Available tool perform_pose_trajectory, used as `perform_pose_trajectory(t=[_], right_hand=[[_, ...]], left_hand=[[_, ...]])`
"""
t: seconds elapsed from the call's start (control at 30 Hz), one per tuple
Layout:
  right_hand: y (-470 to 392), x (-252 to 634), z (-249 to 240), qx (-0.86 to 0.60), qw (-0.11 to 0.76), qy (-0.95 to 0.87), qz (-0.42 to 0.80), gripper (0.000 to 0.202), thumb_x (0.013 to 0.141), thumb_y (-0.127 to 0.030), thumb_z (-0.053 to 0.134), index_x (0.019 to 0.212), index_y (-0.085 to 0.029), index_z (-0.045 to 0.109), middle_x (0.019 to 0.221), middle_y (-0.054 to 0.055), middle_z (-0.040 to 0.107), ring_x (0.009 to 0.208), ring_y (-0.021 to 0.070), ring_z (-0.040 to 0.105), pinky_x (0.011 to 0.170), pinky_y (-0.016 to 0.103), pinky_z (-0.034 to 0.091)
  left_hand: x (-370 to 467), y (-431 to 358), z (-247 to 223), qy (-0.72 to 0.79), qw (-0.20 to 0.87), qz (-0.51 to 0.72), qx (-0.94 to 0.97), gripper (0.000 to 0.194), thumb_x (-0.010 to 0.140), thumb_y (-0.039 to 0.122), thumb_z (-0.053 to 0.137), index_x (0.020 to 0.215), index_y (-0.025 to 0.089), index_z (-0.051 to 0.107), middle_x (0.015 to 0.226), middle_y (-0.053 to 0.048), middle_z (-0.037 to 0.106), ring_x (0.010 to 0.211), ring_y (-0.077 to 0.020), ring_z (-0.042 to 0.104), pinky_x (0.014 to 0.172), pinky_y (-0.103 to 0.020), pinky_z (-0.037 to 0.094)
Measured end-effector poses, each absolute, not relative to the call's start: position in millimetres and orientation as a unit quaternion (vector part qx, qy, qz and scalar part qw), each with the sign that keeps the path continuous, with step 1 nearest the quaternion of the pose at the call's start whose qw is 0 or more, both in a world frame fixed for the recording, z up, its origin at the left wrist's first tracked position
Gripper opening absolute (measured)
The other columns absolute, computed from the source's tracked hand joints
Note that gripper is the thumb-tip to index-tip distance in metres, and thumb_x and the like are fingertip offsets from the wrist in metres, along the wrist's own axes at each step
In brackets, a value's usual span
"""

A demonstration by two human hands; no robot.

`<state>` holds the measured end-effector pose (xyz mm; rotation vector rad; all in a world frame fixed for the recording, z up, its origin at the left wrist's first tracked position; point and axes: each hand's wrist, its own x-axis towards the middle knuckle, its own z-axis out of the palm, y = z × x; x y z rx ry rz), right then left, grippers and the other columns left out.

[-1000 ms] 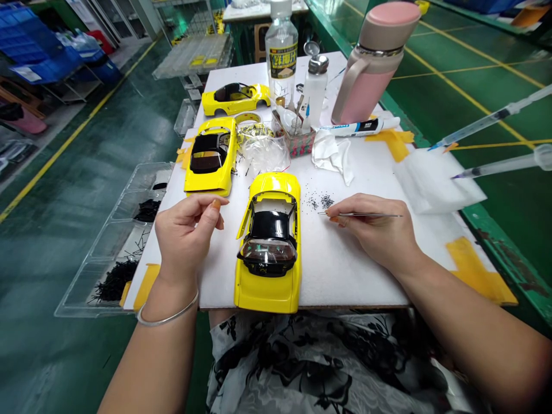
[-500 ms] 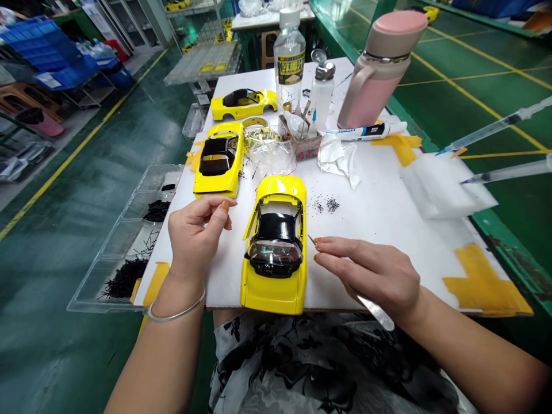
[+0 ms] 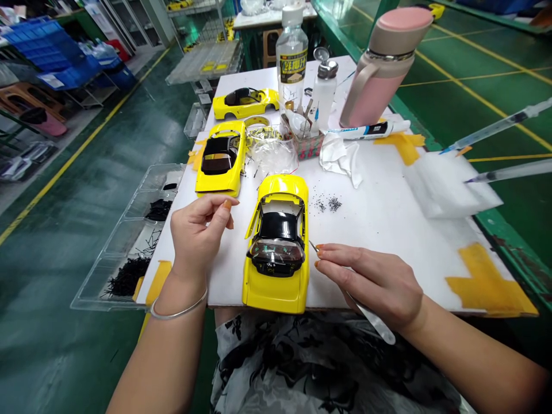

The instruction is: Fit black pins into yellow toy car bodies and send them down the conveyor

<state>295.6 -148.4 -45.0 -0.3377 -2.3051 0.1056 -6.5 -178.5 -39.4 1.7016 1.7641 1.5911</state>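
Note:
A yellow model car body (image 3: 276,293) with a black roof lies at the table's front edge, between my hands. My right hand (image 3: 371,282), just right of the car, is closed on metal tweezers (image 3: 375,323); their tip is close to the car's side. To the left of the car, my left hand (image 3: 200,230) is raised with thumb and forefinger pinched together. Whatever it may hold is too small to make out. Tiny black bits (image 3: 334,204) are scattered on the white board beyond the tweezers.
Another yellow car body (image 3: 221,181) stands behind my left hand, and a third (image 3: 245,103) is farther back. A clear tray (image 3: 95,282) of black parts sits at left. Beyond are a plastic bottle (image 3: 292,52), a pink flask (image 3: 382,80) and syringes (image 3: 513,171) in white foam (image 3: 448,184).
The whole view has shifted very slightly. My right hand with the tweezers has dipped a little; my left hand keeps its pinch beside the car.

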Motion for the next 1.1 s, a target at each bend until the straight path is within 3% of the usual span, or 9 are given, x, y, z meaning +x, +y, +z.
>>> perform_pose_trajectory(t=[0.3,0.6,0.8,0.93,1.1], right_hand=[[-148.6,296.6,-45.3,-0.146,0.381,-0.911,0.063,0.03,0.098,-0.006,0.057,0.117,-0.021,0.074,0.108,0.01,0.08,0.108,0.0238,0.077,0.092,0.034,0.068],[-145.6,294.7,-44.7,-0.124,0.389,-0.912,0.037,0.025,0.097,-0.005,0.057,0.11,-0.018,0.074,0.101,0.01,0.08,0.103,0.0227,0.078,0.089,0.033,0.068],[-150.2,299.9,-47.7,-0.169,0.397,-0.901,0.051,0.024,0.098,-0.006,0.06,0.114,-0.019,0.072,0.107,0.011,0.08,0.106,0.0211,0.077,0.088,0.032,0.068],[-153.1,301.6,-44.8,-0.211,0.403,-0.886,0.094,0.031,0.094,-0.003,0.063,0.114,-0.025,0.071,0.108,0.007,0.079,0.099,0.0196,0.078,0.082,0.03,0.068],[-159.3,297.0,-45.1,-0.266,0.414,-0.857,0.153,0.037,0.094,-0.001,0.055,0.125,-0.02,0.065,0.095,0.006,0.075,0.084,0.0164,0.074,0.072,0.028,0.062]], left_hand=[[-4.9,-178.1,-37.8,0.611,0.103,0.537,0.572,0.014,0.093,0.026,0.066,0.09,0.02,0.078,0.061,0.002,0.064,0.054,-0.0108,0.059,0.057,-0.025,0.046],[-4.4,-178.4,-38.1,0.608,0.106,0.547,0.566,0.013,0.092,0.023,0.067,0.089,0.021,0.079,0.061,0.002,0.064,0.054,-0.0102,0.059,0.056,-0.024,0.046],[-4.5,-177.8,-38.1,0.614,0.107,0.546,0.56,0.013,0.09,0.024,0.067,0.089,0.02,0.079,0.061,0.001,0.064,0.053,-0.0106,0.058,0.056,-0.025,0.046],[-5.0,-177.5,-38.2,0.619,0.104,0.543,0.558,0.014,0.091,0.027,0.067,0.089,0.021,0.079,0.061,0.001,0.064,0.053,-0.011,0.058,0.056,-0.024,0.046],[-6.3,-178.0,-39.6,0.615,0.106,0.543,0.562,0.014,0.092,0.028,0.067,0.09,0.021,0.079,0.062,0.001,0.064,0.054,-0.0112,0.059,0.057,-0.025,0.046]])
